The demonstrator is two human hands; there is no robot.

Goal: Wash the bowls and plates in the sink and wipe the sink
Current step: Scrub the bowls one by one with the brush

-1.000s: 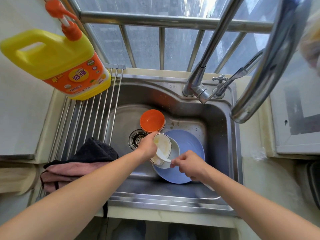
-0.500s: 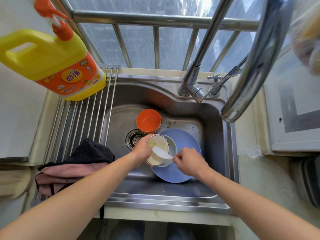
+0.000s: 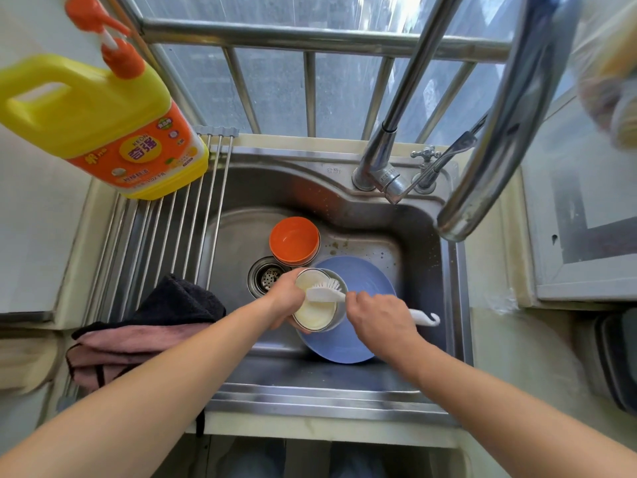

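Bowl (image 3: 315,310) in left hand (image 3: 287,298); right hand (image 3: 379,320) scrubs with brush (image 3: 327,293).

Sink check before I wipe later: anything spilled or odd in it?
Brownish specks dirty the sink floor behind the blue plate, beside the orange bowls. Nothing else stands out.

Left hand (image 3: 287,298) holds cream bowl (image 3: 315,313); right hand (image 3: 379,320) grips white brush (image 3: 327,292) inside it.

I'm seeing daylight coming through the barred window (image 3: 310,81); pale counter (image 3: 517,339) flanking right | white wall (image 3: 31,219) standing left
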